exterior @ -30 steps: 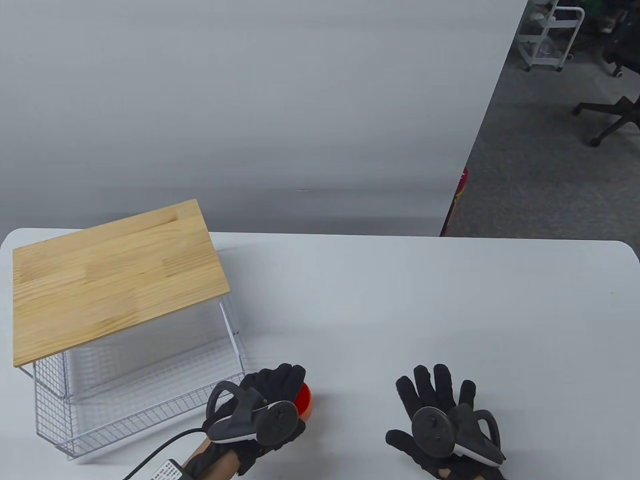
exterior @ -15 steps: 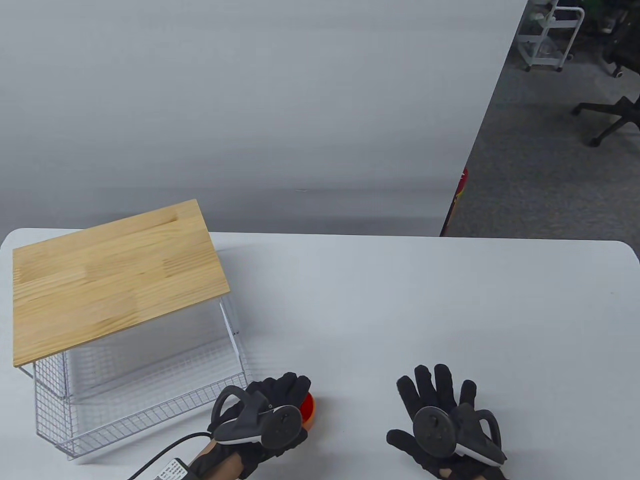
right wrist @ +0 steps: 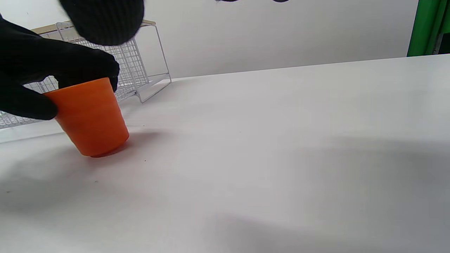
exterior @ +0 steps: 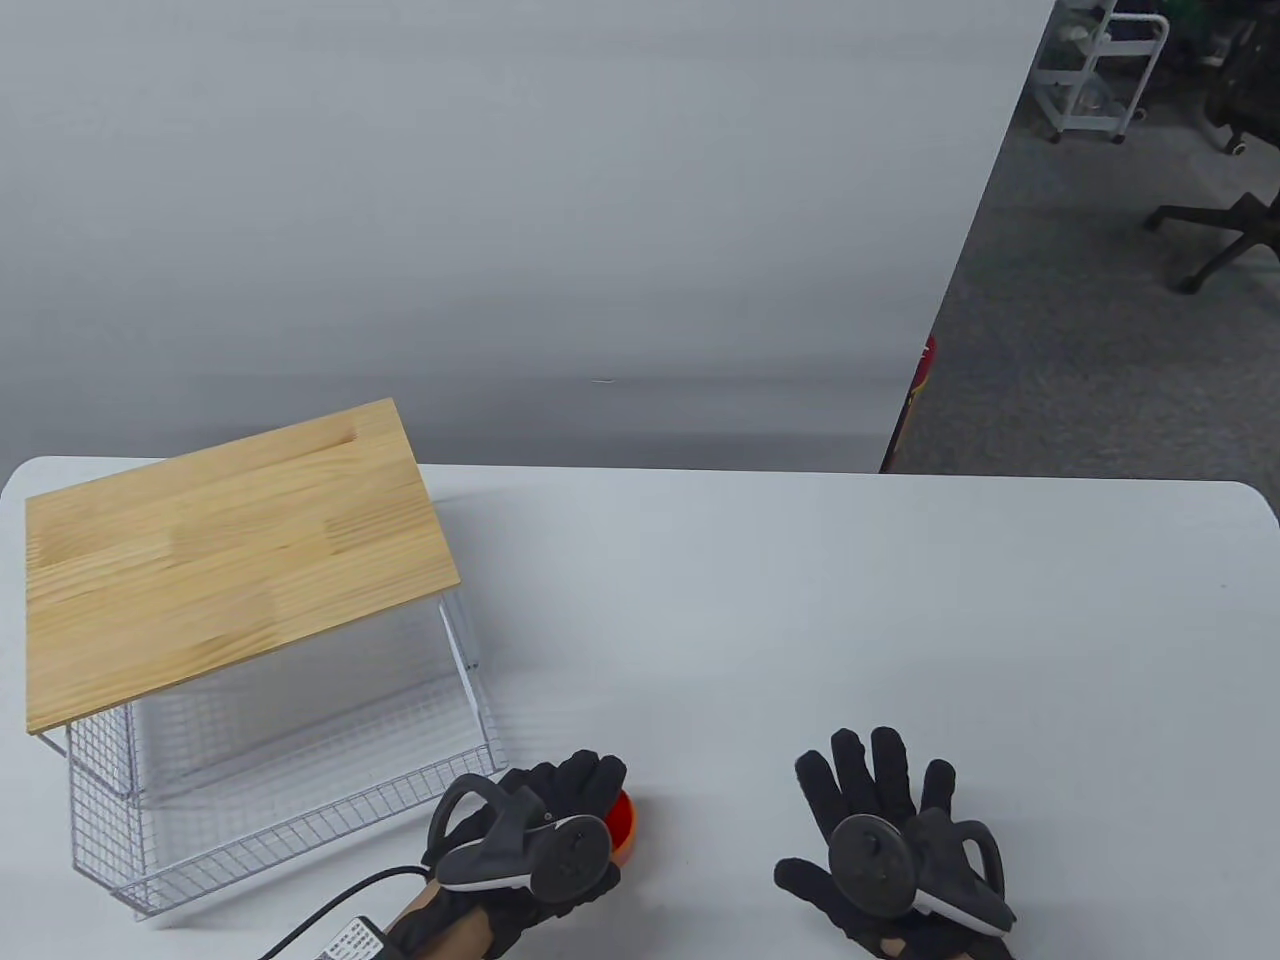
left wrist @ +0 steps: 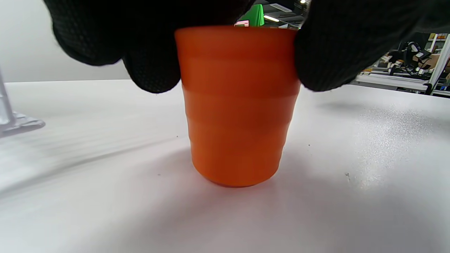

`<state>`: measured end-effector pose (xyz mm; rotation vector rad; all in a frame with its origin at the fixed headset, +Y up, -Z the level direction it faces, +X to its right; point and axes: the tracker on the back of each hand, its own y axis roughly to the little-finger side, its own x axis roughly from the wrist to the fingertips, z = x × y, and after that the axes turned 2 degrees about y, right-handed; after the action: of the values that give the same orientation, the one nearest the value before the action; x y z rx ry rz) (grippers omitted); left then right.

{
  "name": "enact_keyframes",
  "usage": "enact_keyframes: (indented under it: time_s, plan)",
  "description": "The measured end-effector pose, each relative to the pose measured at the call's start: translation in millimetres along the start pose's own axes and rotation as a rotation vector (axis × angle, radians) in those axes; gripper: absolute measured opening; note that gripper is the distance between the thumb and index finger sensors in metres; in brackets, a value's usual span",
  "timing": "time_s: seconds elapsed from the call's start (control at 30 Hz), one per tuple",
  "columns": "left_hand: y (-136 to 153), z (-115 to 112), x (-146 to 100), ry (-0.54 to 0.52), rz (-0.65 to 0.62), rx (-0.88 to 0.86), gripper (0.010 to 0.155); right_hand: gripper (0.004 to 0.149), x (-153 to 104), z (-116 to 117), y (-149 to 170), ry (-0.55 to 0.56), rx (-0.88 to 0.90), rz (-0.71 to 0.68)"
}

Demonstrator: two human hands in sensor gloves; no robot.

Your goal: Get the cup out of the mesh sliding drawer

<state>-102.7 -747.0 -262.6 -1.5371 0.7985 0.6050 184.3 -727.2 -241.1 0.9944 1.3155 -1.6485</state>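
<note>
An orange cup (left wrist: 239, 105) stands upright on the white table, just right of the mesh sliding drawer (exterior: 290, 790). My left hand (exterior: 560, 800) grips the cup near its rim from above; the cup shows as an orange edge (exterior: 625, 820) in the table view and beside my left fingers in the right wrist view (right wrist: 89, 116). The drawer is pulled out from under the wooden top (exterior: 230, 550) and holds nothing that I can see. My right hand (exterior: 880, 800) lies flat on the table with fingers spread, holding nothing.
The wire frame of the drawer unit (right wrist: 140, 70) stands at the table's left. A cable (exterior: 330, 900) runs from my left wrist. The table's right edge (exterior: 1265, 520) borders an office floor with a chair (exterior: 1220, 230).
My left hand with the cup has moved slightly toward the table's front and right, and the cup now rests on the table. My right hand has not moved.
</note>
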Motion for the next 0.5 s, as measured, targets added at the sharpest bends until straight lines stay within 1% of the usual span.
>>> enact_keyframes:
  time_s: [0.27,0.5]
  plan:
    - [-0.2,-0.9,1.7,-0.009,-0.003,0.017,0.096,0.089,0.0,0.0,-0.3,-0.007,-0.006,-0.001]
    - [-0.4,-1.1,3.6,0.018,-0.001,0.006,0.096,0.089,0.2,0.6,-0.8,-0.015,-0.01,0.001]
